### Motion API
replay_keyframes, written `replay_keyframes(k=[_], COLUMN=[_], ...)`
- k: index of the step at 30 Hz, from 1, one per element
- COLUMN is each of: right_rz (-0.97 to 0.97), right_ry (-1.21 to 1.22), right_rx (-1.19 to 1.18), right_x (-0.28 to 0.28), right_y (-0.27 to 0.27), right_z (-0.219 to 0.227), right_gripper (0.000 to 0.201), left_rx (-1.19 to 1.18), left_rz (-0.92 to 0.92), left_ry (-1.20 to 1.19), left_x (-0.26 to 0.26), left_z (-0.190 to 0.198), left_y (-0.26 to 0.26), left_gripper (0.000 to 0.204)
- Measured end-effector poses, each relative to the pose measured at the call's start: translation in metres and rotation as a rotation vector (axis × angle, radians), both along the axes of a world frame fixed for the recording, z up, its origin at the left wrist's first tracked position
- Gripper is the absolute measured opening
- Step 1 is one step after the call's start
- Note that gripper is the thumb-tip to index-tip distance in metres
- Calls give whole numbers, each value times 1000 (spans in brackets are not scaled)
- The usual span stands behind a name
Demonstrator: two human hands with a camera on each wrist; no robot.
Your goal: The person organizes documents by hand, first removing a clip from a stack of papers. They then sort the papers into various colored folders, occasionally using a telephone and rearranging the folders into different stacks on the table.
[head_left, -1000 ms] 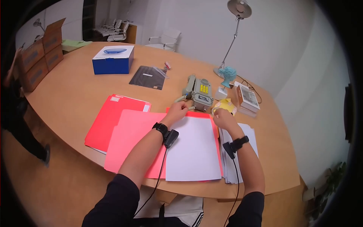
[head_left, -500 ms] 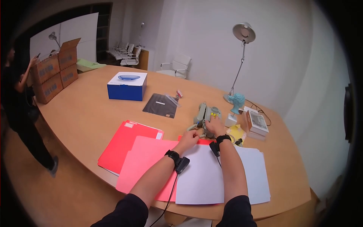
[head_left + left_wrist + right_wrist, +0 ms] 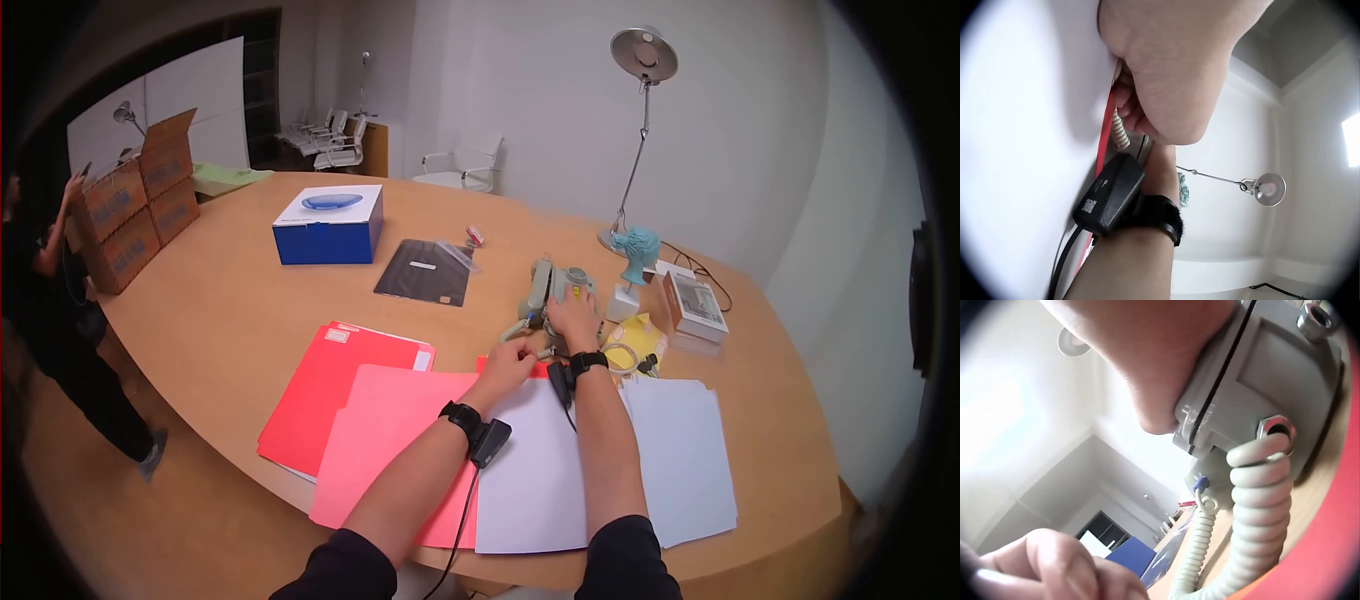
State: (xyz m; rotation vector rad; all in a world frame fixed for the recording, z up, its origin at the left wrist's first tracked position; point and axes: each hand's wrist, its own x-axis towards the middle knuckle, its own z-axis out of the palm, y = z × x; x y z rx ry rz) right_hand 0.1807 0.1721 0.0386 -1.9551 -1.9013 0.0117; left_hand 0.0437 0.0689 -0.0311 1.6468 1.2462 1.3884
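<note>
A grey-green push-button telephone (image 3: 577,276) with a handset (image 3: 541,283) stands beyond the papers. My right hand (image 3: 574,322) rests over its yellow keypad, fingers extended onto the keys; the fingertips are partly hidden. In the right wrist view, the heel of that hand lies over the edge of the telephone body (image 3: 1291,369), above a thick coiled cord (image 3: 1260,494). My left hand (image 3: 508,366) hovers low at the top edge of the white sheets (image 3: 530,490), its fingers loosely curled near the cord (image 3: 1119,131), with nothing visible in them.
A pink folder (image 3: 395,405) and a red folder (image 3: 320,390) lie left. More white sheets (image 3: 685,460), yellow paper (image 3: 637,328) and a pale cable loop (image 3: 625,357) lie right. Behind are a blue bust (image 3: 637,252), books (image 3: 697,303), a lamp (image 3: 645,55) and a blue box (image 3: 328,240).
My right hand has left the pale cable by the yellow paper and moved left onto the telephone's keypad. My left hand stays near the cord. The head view has tilted up.
</note>
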Motion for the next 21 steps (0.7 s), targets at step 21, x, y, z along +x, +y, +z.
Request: replay_keyframes(k=[21], right_rz=[9], right_ry=[2], right_rx=[-11], right_x=[1], right_y=[-1], right_z=[-1], right_gripper=[66], left_rx=[20], left_rz=[-24], left_ry=[24], left_x=[3], left_z=[0], left_y=[7], left_gripper=[12])
